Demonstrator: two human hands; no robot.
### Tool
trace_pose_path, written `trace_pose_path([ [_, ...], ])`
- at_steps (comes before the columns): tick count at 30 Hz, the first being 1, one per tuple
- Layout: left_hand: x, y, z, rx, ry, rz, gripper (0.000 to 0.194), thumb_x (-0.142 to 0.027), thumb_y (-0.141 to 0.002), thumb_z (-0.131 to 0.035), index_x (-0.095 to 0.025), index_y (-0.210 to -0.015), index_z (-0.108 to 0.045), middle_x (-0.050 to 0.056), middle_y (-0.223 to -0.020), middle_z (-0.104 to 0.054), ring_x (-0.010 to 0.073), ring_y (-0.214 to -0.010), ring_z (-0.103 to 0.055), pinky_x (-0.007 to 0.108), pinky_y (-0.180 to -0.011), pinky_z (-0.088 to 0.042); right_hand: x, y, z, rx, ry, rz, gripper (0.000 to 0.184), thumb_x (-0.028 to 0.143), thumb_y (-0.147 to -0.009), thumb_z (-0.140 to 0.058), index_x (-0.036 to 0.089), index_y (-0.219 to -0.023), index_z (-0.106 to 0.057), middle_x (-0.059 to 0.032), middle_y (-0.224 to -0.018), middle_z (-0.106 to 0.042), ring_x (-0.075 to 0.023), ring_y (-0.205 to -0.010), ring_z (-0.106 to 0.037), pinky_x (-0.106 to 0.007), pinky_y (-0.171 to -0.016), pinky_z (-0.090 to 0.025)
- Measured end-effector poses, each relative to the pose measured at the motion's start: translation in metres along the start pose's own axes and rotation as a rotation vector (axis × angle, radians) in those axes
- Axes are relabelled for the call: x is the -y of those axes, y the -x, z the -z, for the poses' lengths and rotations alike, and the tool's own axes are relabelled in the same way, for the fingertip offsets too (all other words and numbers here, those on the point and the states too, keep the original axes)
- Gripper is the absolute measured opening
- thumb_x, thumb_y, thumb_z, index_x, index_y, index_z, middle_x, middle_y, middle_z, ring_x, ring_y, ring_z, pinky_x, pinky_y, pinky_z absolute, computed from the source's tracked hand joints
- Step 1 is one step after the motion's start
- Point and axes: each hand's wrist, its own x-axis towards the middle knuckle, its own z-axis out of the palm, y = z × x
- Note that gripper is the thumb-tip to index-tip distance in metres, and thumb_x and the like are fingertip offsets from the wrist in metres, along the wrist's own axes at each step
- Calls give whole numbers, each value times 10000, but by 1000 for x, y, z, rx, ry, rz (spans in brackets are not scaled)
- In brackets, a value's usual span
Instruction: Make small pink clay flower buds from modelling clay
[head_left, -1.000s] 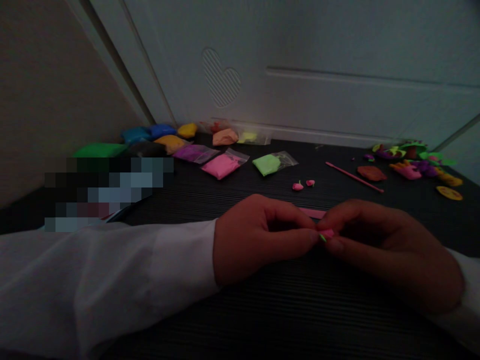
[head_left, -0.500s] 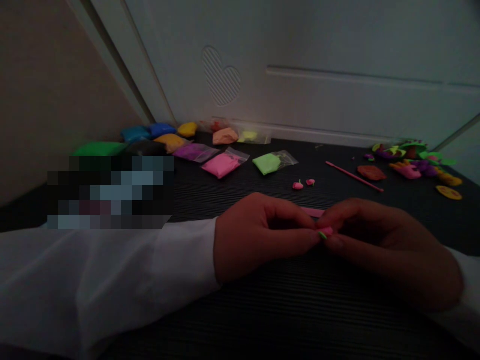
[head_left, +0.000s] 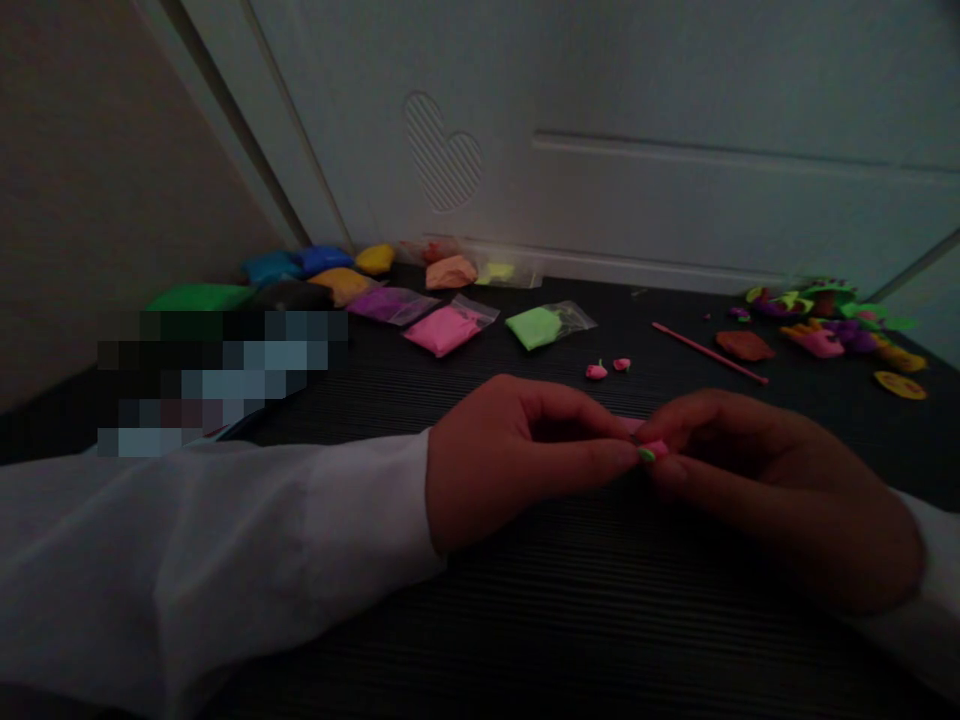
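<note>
My left hand [head_left: 517, 465] and my right hand [head_left: 787, 495] meet over the dark table. Between their pinched fingertips is a small pink clay bud [head_left: 660, 449] with a green piece on its left end. Both hands are closed on it, the left at the green end and the right at the pink end. Part of the bud is hidden by my fingers. Behind my fingertips a flat pink strip [head_left: 627, 425] shows in part. Two similar pink buds with green bits, a left one [head_left: 596, 372] and a right one [head_left: 622, 365], lie farther back.
Bags of coloured clay, among them a pink bag [head_left: 442, 330] and a light green bag [head_left: 536, 327], line the back left. Right of them lie a thin pink stick [head_left: 709, 352], a reddish-brown lump [head_left: 744, 346] and several colourful clay figures [head_left: 821, 340]. A pale door [head_left: 675, 80] stands behind.
The bud has turned slightly and risen a little, with its green piece facing me more. My left hand has shifted slightly up and left; both hands keep their pinch.
</note>
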Motion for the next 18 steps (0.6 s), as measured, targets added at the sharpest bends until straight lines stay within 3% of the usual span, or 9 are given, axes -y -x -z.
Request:
trace_pose_path([
  [4, 0, 0, 0, 38, 22, -17, 49, -155, -724, -606, -167, -718, -654, -55, -721, -621, 53, -674, -540, 141, -619, -400, 0, 1, 1, 3, 25, 17, 124, 217, -659, -684, 260, -765, -635, 32, -630, -629, -104, -545, -575, -180, -445, -437],
  [18, 0, 1, -1, -105, -174, -61, 121, -226, -695, -640, -186, -809, -629, -26, -690, -596, 102, -627, -529, 201, -544, -380, 0, 0, 1, -8, -3, -47, 130, 245, -666, -683, 251, -781, -624, 24, -667, -640, -112, -579, -585, -184, -469, -448],
])
